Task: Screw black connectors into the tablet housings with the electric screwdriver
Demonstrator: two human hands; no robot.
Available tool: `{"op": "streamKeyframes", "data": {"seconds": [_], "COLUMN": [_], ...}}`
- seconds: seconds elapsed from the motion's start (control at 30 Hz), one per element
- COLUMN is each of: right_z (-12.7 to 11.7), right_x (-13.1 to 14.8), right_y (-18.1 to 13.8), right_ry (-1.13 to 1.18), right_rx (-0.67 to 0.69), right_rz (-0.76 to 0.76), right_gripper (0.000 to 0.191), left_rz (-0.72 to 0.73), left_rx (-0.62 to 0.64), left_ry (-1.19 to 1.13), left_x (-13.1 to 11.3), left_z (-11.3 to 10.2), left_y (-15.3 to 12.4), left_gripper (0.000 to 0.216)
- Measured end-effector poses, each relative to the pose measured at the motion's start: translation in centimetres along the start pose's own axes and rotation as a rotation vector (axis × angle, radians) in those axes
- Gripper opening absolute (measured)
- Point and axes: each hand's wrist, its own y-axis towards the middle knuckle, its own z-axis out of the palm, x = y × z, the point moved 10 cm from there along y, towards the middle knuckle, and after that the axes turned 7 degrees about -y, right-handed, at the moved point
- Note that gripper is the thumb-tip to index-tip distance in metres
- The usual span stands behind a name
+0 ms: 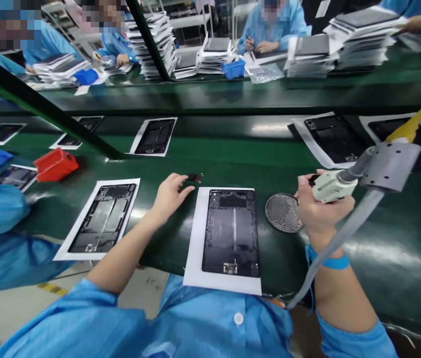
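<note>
Holding a dark part [195, 177], left hand [170, 198] has open bench [146, 171] between paper [197, 238] edges.

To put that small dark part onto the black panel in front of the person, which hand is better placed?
Probably the left hand: it is at the small dark part, near the far left corner of the black panel. The right hand is to the panel's right, closed around a pale tool.

green bench [400, 238]: white sheets [197, 238] bearing dark tablet-like panels [231, 233]; round perforated dish [283, 213]; red bin [56, 163].
</note>
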Motion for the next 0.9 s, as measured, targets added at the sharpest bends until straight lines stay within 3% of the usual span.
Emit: {"op": "streamKeyframes", "data": {"seconds": [0.07, 0.17, 0.27, 0.37, 0.47, 0.6, 0.7, 0.9], "right_z": [-0.1, 0.0, 0.0, -0.2, -0.2, -0.1, 0.1, 0.8], "right_x": [0.1, 0.0, -0.1, -0.3, -0.6, -1.1, -1.7, -2.6], "right_y": [0.0, -0.1, -0.2, -0.3, -0.5, -0.7, -0.7, -0.6], "right_ry": [0.002, -0.034, -0.050, -0.059, -0.081, -0.093, -0.070, -0.013], "right_rx": [0.009, 0.050, 0.076, 0.062, 0.067, 0.093, 0.088, 0.098], "right_rz": [0.012, 0.016, -0.002, -0.014, -0.014, -0.011, -0.021, -0.039], "right_gripper": [0.033, 0.031, 0.032, 0.034, 0.035, 0.032, 0.032, 0.035], "left_rz": [-0.013, -0.050, -0.037, -0.047, 0.032, 0.108, 0.067, -0.133], "left_rx": [-0.027, -0.027, -0.014, -0.034, -0.139, -0.299, -0.260, 0.115], "left_ry": [-0.028, -0.071, -0.077, -0.017, 0.113, 0.033, -0.180, -0.475], "left_x": [1.1, 2.5, 3.4, 4.2, 2.9, -0.9, -3.4, -5.4], "left_z": [0.6, 1.4, 1.2, -0.6, -3.5, -5.3, -3.0, 6.0], "left_y": [2.6, 4.3, 4.0, 3.1, 1.9, 0.2, -0.1, 0.2], "left_gripper": [0.030, 0.019, 0.015, 0.019, 0.010, 0.024, 0.027, 0.026]}}
